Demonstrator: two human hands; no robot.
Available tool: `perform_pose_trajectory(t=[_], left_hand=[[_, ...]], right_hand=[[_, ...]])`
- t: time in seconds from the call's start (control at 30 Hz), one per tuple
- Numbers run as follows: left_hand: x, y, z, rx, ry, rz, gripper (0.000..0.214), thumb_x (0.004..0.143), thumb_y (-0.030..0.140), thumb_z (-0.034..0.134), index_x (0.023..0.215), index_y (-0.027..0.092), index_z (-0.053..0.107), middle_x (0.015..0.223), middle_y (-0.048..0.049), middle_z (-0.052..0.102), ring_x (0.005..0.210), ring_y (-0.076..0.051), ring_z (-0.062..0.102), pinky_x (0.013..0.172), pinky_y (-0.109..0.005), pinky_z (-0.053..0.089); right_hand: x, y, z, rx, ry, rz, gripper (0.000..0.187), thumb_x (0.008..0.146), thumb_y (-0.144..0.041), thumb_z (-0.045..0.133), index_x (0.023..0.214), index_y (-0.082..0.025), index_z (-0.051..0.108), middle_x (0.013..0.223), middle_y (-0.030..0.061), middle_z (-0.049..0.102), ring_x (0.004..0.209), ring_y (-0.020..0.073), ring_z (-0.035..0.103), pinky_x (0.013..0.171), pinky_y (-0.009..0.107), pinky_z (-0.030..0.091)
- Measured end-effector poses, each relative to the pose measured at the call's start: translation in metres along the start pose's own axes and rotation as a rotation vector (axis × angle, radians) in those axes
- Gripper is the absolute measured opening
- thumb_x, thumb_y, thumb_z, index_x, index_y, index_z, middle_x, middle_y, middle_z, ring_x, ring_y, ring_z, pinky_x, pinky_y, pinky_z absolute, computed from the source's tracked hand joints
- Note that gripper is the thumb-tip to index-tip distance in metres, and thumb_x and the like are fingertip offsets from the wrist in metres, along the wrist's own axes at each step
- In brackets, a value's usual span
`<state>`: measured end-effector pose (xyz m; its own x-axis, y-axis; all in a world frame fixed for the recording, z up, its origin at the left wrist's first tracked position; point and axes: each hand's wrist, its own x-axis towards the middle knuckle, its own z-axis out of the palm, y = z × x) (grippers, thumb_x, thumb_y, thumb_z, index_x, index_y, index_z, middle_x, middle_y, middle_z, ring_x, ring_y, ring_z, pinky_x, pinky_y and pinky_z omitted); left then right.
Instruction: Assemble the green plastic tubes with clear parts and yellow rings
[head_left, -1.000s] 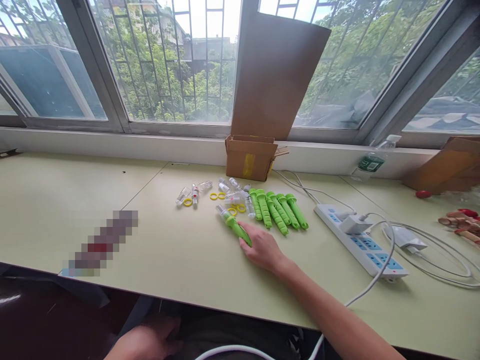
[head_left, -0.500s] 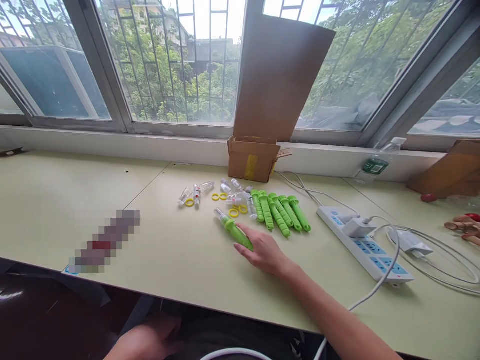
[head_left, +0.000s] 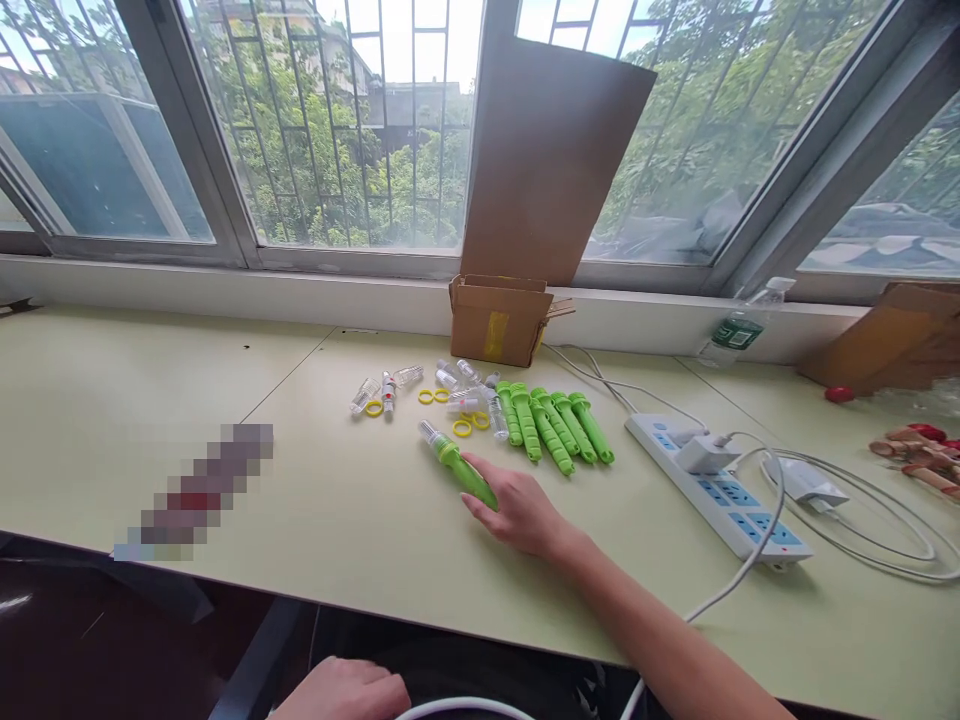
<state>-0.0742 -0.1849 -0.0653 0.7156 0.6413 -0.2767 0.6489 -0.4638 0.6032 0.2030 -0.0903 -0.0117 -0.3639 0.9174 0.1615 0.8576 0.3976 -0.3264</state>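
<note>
My right hand [head_left: 517, 508] is closed around a green ribbed plastic tube [head_left: 466, 478] with a clear ridged cap at its far end. That tube lies tilted on or just above the table, its cap pointing to the far left. Below the table edge, my left hand [head_left: 349, 692] rests low over my lap, fingers curled in, partly cut off by the frame. Beyond the right hand lie several more green tubes [head_left: 555, 432] side by side. Left of them are clear plastic caps [head_left: 463, 374] and yellow rings [head_left: 461, 428], scattered loosely.
A white power strip [head_left: 712, 490] with plugs and looping cables stands to the right. Behind are a cardboard box [head_left: 495, 320] and a plastic bottle [head_left: 742, 325]. Wooden pieces [head_left: 911, 447] lie at the far right. A blurred-out object [head_left: 202, 490] is at the left.
My left hand has moved right and is curled in now. My right hand keeps its hold on the green tube. The whole view has shifted slightly.
</note>
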Motion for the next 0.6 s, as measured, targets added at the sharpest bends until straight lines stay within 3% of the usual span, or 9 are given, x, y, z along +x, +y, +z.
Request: perform_pose_trajectory(t=[0.1, 0.27, 0.4, 0.6], left_hand=[[0.002, 0.025, -0.021, 0.074, 0.017, 0.112, 0.044, 0.093, 0.042, 0.025, 0.084, 0.023, 0.064, 0.076, -0.0067, 0.064, 0.07, -0.018, 0.056, 0.065, -0.028, 0.044], [0.021, 0.053, -0.053, 0.184, 0.332, 0.097, 0.032, 0.094, 0.032, 0.03, 0.094, 0.023, 0.06, 0.093, -0.0076, 0.062, 0.085, -0.02, 0.057, 0.075, -0.032, 0.047], [0.05, 0.055, -0.057, 0.274, 0.519, 0.114, 0.026, 0.089, 0.033, 0.044, 0.111, 0.023, 0.052, 0.119, -0.0097, 0.054, 0.106, -0.025, 0.052, 0.089, -0.04, 0.046], [0.083, 0.054, -0.059, 0.39, 0.592, 0.199, 0.061, 0.079, 0.048, 0.059, 0.131, 0.024, 0.04, 0.138, -0.0131, 0.038, 0.128, -0.033, 0.036, 0.103, -0.052, 0.034]], right_hand=[[-0.002, -0.001, -0.002, 0.006, -0.022, -0.067, 0.064, 0.085, -0.044, 0.049, 0.142, -0.019, 0.034, 0.113, 0.0121, 0.066, 0.095, 0.0254, 0.063, 0.077, 0.031, 0.045], [-0.003, -0.001, -0.004, 0.045, -0.061, -0.1, 0.06, 0.088, -0.049, 0.045, 0.139, -0.018, 0.038, 0.096, 0.0096, 0.07, 0.081, 0.0223, 0.063, 0.069, 0.027, 0.042], [-0.001, 0.001, -0.003, 0.135, -0.083, -0.099, 0.053, 0.094, -0.045, 0.031, 0.138, -0.016, 0.039, 0.074, 0.0038, 0.068, 0.072, 0.0185, 0.062, 0.066, 0.025, 0.04], [0.0, 0.002, -0.001, 0.169, -0.045, -0.083, 0.049, 0.096, -0.042, 0.028, 0.135, -0.017, 0.044, 0.087, 0.007, 0.071, 0.078, 0.0189, 0.064, 0.07, 0.026, 0.042]])
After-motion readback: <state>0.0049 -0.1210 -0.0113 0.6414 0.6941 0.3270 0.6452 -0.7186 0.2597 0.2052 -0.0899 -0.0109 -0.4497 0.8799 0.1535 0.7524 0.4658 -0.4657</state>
